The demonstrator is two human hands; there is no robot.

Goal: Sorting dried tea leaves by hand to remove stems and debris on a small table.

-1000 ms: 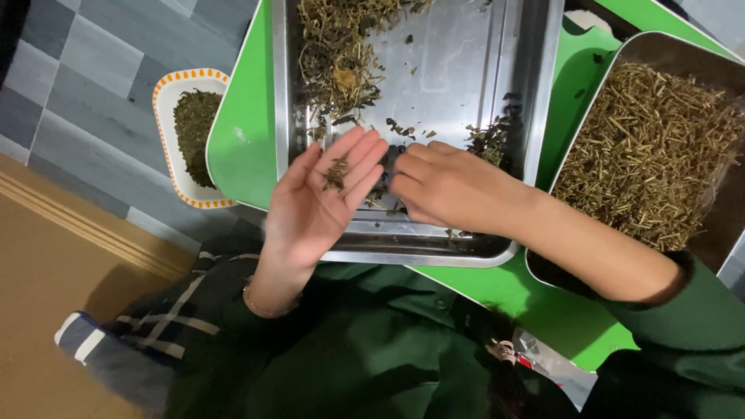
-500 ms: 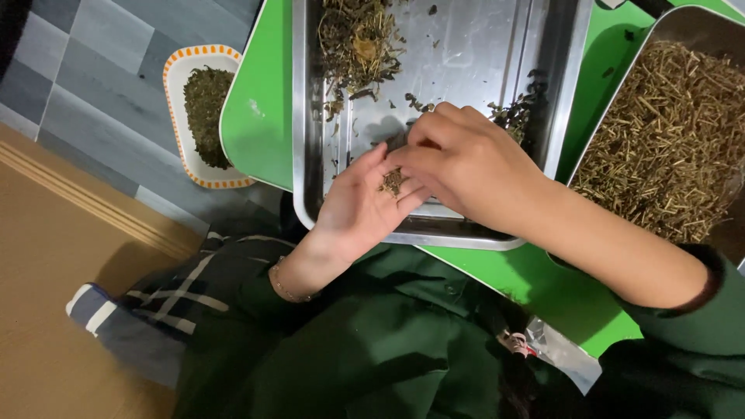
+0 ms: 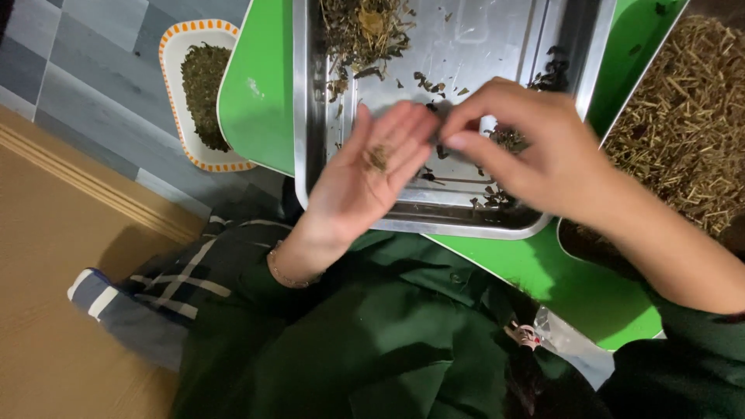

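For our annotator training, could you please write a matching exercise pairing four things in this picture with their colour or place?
Things:
1. steel tray
2. small orange-rimmed dish
3. left hand
4. table top

Descriptions:
A. bright green
B. palm up, dried bits on it
C. on the grey tiled floor
D. silver, lying on the table

Pairs: 1-D, 2-C, 3-B, 4-A

A single head-worn camera looks almost straight down from above the person's lap, close over a steel tray (image 3: 454, 46) set on a green table (image 3: 256, 93). The left hand (image 3: 369, 174) and right hand (image 3: 528, 147) fill the centre of the frame at near range. The person's body lies along the bottom edge; the tray runs off the top. Grey floor tiles (image 3: 85, 70) show at the upper left. No second view shares the scene.
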